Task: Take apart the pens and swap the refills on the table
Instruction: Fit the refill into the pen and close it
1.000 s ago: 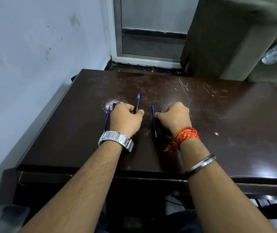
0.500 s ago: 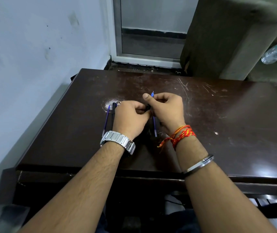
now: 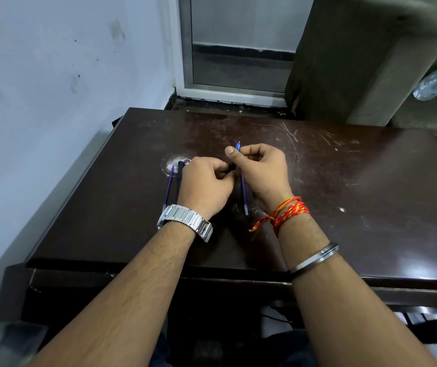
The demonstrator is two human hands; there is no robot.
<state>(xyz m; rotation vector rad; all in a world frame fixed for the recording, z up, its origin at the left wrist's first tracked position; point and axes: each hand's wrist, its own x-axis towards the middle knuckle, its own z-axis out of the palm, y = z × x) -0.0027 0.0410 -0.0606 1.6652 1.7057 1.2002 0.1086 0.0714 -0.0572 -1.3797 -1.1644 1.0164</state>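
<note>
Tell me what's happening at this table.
A person is working on a blue-tipped pen over a dark table: the right hand pinches its tip end, the left hand grips its dark body. Whether it is being unscrewed or screwed shut can't be told. A blue refill lies on the table between the hands; a second refill and a black barrel lie left of the left hand.

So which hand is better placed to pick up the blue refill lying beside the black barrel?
Left, probably, though both are busy. The blue refill and black barrel lie just outside the left hand; the right hand sits farther away, its fingers pinching the blue-tipped pen.
</note>
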